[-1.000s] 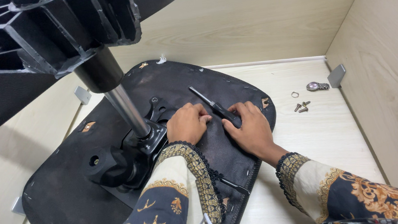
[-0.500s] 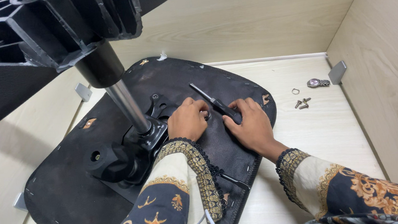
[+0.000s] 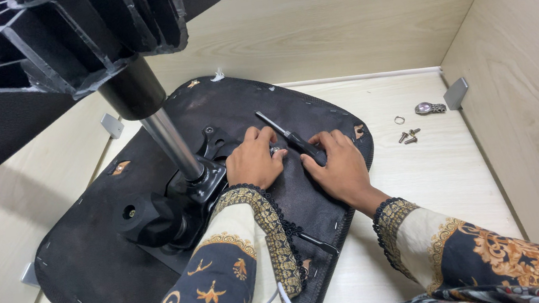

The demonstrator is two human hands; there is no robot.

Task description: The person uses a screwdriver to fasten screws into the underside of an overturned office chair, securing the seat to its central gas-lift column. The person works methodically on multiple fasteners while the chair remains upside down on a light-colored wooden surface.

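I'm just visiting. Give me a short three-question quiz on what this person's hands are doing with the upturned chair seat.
1. True or false: the right hand holds a black-handled screwdriver.
2. Where do the loose screws lie? A) on the black seat underside B) on the wooden surface to the right of the seat C) in the left hand
3. Fill in: the metal column rises from the black ____ bolted to the seat.

Key: 1 true; 2 B; 3 mechanism.
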